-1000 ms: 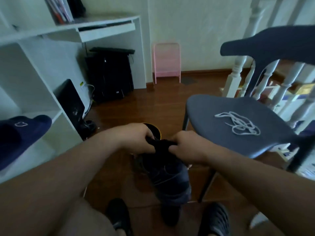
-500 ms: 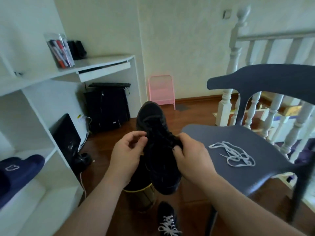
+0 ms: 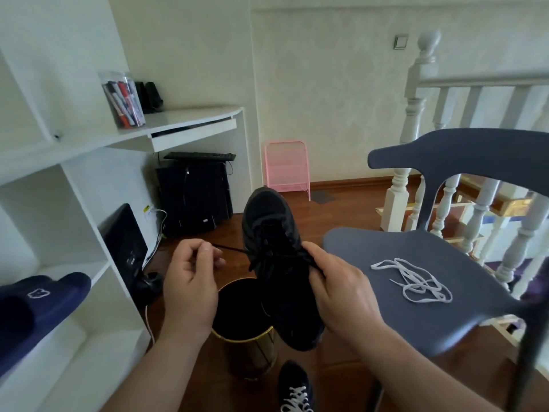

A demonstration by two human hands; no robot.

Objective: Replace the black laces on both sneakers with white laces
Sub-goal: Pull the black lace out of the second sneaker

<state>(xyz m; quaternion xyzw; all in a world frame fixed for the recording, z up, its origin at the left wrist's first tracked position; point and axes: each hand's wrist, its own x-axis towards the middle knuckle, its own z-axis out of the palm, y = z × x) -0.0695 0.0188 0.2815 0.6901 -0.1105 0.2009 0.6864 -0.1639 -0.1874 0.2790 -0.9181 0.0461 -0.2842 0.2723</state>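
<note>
Your right hand grips the black sneaker; your left hand pinches its black lace, drawn toward 9 o'clock. White laces lie at 3 o'clock.

Laces on chair, right of sneaker

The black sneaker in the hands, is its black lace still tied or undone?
Undone: the left hand pinches one end of the black lace, pulled out sideways from the black sneaker; the right hand grips the shoe.
</note>
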